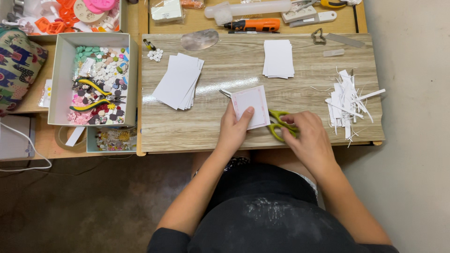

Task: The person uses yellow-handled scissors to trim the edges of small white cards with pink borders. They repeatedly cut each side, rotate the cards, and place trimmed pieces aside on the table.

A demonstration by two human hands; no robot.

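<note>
My left hand holds a small white card with a faint pink border over the near edge of the low wooden table. Green-handled scissors are gripped by my right hand, and their blades run under the card, with the tip showing at the card's far left. A fanned stack of white cards lies to the left. Farther back, a neater stack of cards sits in the middle.
A heap of white paper trimmings lies at the table's right end. A white box of small coloured pieces and pliers stands to the left. An orange tool, a white tube and a clear oval piece lie at the back.
</note>
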